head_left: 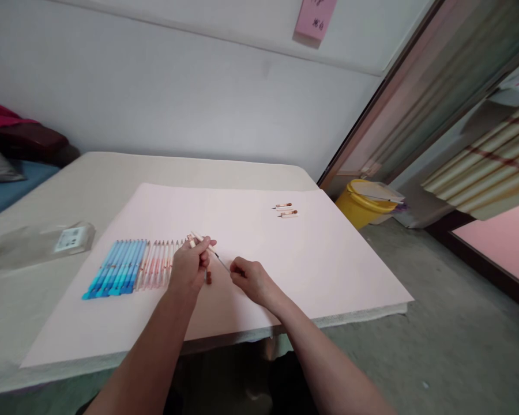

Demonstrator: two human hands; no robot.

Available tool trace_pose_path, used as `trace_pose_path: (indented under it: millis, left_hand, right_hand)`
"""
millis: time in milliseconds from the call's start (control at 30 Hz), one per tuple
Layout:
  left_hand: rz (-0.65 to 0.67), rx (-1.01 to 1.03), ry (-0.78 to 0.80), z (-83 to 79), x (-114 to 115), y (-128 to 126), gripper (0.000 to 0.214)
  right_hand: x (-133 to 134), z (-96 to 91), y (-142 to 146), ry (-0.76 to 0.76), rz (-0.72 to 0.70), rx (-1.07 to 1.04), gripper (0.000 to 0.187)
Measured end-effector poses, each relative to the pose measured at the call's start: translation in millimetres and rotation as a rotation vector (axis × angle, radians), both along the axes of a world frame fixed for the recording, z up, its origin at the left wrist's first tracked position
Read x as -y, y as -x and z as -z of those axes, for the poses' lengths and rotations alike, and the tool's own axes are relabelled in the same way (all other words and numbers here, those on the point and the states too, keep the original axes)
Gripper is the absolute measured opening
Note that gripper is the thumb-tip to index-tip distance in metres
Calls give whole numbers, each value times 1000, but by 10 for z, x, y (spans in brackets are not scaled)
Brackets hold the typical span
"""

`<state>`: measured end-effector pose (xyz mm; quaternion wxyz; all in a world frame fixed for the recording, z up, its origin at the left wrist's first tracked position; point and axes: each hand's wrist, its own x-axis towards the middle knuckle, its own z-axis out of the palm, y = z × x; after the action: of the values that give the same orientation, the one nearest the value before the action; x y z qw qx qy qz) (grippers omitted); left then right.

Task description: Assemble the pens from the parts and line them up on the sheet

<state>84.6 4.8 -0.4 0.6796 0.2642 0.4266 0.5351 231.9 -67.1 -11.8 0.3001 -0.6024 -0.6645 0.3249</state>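
My left hand (pixel 190 264) is closed around pen parts. A white pen barrel (pixel 196 236) pokes out past its fingertips, and a brown pen end (pixel 209 278) shows below the palm. My right hand (pixel 251 279) pinches the far end of a thin pen refill (pixel 222 263), which runs in a slanting line between the two hands. Whether the refill's other end sits inside the barrel I cannot tell. Beside my left hand lies a row of pale pink-and-white pens (pixel 158 262), partly covered by that hand. Left of them, several blue pens (pixel 119 268) lie side by side.
A pink sheet (pixel 337 271) covers much of the white table (pixel 112 167). Two small groups of pen parts (pixel 284 206) lie toward its far right. A clear plastic bag (pixel 34 248) with a label rests at left. A yellow bin (pixel 358 204) stands beyond the right edge.
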Motion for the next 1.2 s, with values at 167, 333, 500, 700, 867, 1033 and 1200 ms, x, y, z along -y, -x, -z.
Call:
trace_pose_path:
  millis: [167, 333, 500, 700, 867, 1033, 1200]
  left_hand:
    - [44, -26, 14, 6, 40, -34, 24]
    - [40, -27, 35, 24, 48, -49, 25]
    - [75, -59, 74, -37, 106, -86, 28]
    - [164, -85, 61, 56, 247, -229, 28]
    - [169, -93, 65, 162, 278, -295, 31]
    - [156, -93, 52, 162, 262, -283, 33]
    - [165, -79, 76, 167, 267, -285, 34]
  right_hand:
    - [8, -25, -5, 0, 7, -15, 8]
    - [20, -48, -21, -19, 12, -37, 8]
    - [13, -73, -41, -25, 14, -43, 8]
    - [11, -57, -38, -25, 102, -202, 11]
    - [6, -18, -30, 78, 235, -403, 5]
    - [-11, -34, -38, 85, 282, -489, 10]
    - [-10, 1, -18, 105, 233, -550, 12]
